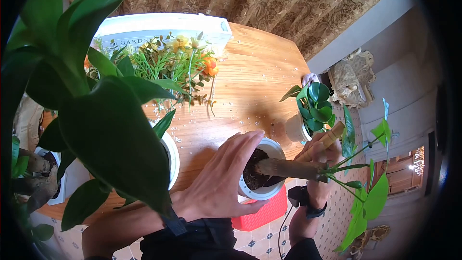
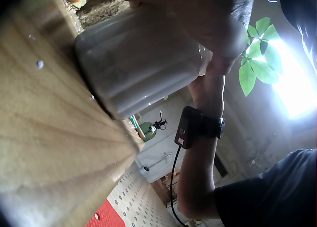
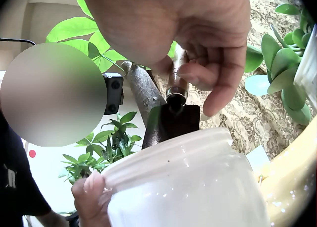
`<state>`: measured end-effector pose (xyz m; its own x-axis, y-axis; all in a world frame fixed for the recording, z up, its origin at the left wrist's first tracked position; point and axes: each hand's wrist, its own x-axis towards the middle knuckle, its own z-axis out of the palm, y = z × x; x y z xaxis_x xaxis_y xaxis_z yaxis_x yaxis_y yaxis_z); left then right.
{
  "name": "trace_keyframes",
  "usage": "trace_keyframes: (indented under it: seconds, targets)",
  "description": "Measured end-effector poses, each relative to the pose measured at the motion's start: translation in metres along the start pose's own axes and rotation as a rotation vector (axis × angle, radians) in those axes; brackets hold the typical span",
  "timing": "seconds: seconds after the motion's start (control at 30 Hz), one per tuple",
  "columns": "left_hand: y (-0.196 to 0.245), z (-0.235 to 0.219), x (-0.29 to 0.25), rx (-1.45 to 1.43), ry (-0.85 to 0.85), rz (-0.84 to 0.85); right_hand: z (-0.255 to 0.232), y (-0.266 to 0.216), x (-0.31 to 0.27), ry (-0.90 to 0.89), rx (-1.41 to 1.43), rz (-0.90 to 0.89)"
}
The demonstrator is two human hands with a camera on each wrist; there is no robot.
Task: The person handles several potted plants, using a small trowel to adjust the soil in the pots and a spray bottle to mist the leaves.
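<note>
My left hand (image 1: 219, 178) grips a white plastic pot (image 1: 260, 195) from the side, thumb along the near wall and fingers at the far rim. Dark soil (image 1: 251, 175) fills the pot, and a thick-stemmed plant (image 1: 291, 167) leans out of it to the right, with bright green leaves at its top. Behind the stem my right hand (image 1: 320, 154) holds a small trowel by its wooden handle (image 1: 332, 137). In the right wrist view, the trowel's dark metal blade (image 3: 178, 122) points down inside the pot's rim, beside the stem.
A smaller potted plant (image 1: 315, 108) stands at the table's right edge. Artificial flowers (image 1: 178, 62) lie before a white planter box (image 1: 168, 24). Another white pot (image 1: 172, 161) stands left of my hand, below large leaves (image 1: 110, 139). White granules dot the wooden table (image 1: 260, 77). A red stool (image 1: 262, 214) is below.
</note>
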<state>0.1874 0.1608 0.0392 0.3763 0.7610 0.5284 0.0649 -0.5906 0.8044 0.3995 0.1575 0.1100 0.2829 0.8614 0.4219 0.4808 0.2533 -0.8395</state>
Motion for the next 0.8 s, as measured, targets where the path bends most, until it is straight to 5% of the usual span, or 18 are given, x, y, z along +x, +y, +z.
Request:
trace_keyframes:
  seconds: [0.17,0.27,0.53,0.63,0.73,0.8]
  targets:
    - [0.000,0.000,0.001,-0.018,-0.014,0.006,-0.010,0.018,0.000,0.058,-0.047,-0.142]
    - [0.000,0.002,0.000,-0.019,0.005,-0.001,0.001,-0.014,0.001,0.099,-0.098,0.076]
    - [0.001,0.000,0.000,0.005,0.005,0.004,0.003,-0.010,0.008,-0.106,-0.078,-0.331]
    - [0.000,0.001,0.000,0.004,0.012,0.007,0.005,-0.004,0.000,0.032,-0.050,-0.183]
    - [-0.001,0.002,0.000,0.006,0.008,0.002,-0.014,0.023,0.008,-0.102,0.008,-0.141]
    - [0.000,0.001,0.000,0.005,0.006,0.002,-0.006,0.021,0.004,-0.014,0.010,-0.119]
